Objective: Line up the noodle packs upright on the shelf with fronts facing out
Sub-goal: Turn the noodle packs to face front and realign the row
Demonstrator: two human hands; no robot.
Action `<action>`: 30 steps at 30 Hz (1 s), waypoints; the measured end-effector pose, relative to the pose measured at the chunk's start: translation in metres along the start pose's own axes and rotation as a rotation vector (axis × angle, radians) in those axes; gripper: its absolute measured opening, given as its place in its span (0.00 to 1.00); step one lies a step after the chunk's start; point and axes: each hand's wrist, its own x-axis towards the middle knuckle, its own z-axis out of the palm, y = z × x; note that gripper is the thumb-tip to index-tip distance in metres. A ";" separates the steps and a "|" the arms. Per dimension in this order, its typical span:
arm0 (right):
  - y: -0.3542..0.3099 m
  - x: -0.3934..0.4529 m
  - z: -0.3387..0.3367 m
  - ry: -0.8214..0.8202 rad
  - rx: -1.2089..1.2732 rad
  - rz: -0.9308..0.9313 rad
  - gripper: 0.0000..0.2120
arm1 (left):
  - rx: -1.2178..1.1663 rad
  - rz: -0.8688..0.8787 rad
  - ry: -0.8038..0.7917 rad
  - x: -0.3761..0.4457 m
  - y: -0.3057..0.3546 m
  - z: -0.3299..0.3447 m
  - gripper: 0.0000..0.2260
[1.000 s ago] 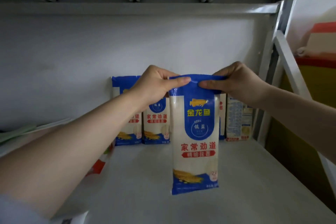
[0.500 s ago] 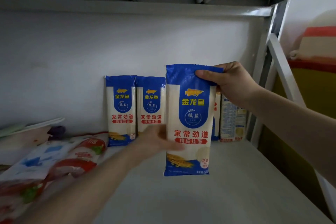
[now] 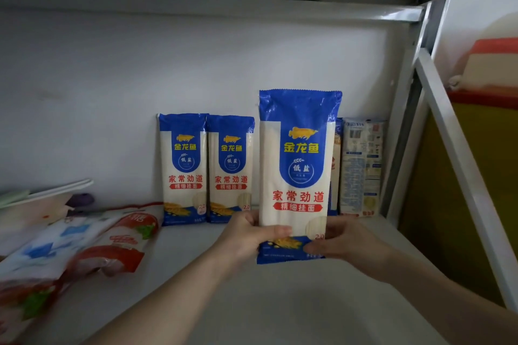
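Noodle pack (image 3: 297,165) upright, both hands gripping

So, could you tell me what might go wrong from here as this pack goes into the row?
1. The held pack is gripped only near its bottom by the left hand and right hand, so its tall top could tip.
2. Pushed back, it could topple the two standing packs.

single head view, close, facing shelf (image 3: 280,302) back wall (image 3: 140,92), aimed forward, perhaps slightly downward.
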 end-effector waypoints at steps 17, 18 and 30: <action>0.034 0.084 0.003 0.154 0.211 0.043 0.18 | 0.121 0.116 0.256 0.058 -0.019 -0.009 0.17; 0.035 0.090 0.001 0.157 0.211 0.045 0.18 | 0.126 0.123 0.276 0.062 -0.020 -0.008 0.16; 0.049 0.129 -0.016 0.139 0.042 0.096 0.15 | 0.197 0.165 0.449 0.094 -0.037 0.001 0.13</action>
